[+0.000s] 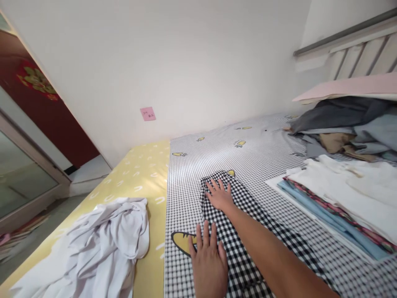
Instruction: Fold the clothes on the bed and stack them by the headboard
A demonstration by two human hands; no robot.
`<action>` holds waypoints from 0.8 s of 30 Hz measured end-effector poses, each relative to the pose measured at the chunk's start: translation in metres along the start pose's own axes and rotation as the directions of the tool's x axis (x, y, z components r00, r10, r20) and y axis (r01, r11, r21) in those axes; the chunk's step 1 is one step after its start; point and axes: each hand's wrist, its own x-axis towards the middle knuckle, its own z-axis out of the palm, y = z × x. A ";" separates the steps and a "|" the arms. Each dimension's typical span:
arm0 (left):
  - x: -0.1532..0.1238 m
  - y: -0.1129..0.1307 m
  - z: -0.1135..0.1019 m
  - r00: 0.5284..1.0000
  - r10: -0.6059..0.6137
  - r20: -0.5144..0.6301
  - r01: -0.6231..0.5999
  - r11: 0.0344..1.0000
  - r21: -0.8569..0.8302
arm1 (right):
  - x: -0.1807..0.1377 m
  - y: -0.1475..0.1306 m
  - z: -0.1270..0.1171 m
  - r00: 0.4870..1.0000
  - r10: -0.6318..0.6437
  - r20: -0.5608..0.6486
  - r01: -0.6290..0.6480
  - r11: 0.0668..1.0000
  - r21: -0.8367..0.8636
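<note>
A black-and-white checked garment (248,215) lies long and narrow on the bed, its far end near the middle of the view. My right hand (221,196) rests flat on that far end with the fingers spread. Closer to me, my left hand (209,263) is stretched out at the garment's left edge, fingers apart, partly over the bedsheet's yellow pineapple print. Neither hand grips anything. Part of the garment is hidden under my right forearm, so its kind cannot be made out.
A crumpled white cloth (108,244) lies on the yellow part of the bedsheet (158,182) at left. To the right sits a stack of folded clothes (347,194), with a heap of dark and grey clothes (344,120) behind it. The wall (198,74) bounds the far side.
</note>
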 end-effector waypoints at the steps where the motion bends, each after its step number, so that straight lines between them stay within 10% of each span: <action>1: 0.000 0.001 -0.002 1.000 -0.005 0.012 0.005 1.000 -0.002 | -0.002 0.002 -0.002 1.000 -0.015 0.014 0.015 1.000 0.008; 16: -0.006 0.025 -0.033 0.987 -0.112 0.119 0.081 0.969 0.233 | -0.170 0.090 -0.037 0.962 -0.125 0.243 0.117 0.992 0.049; 24: -0.081 0.025 -0.026 0.972 -0.235 -0.018 0.233 0.970 -0.063 | -0.247 0.101 -0.052 0.965 -0.172 0.200 0.116 0.958 0.262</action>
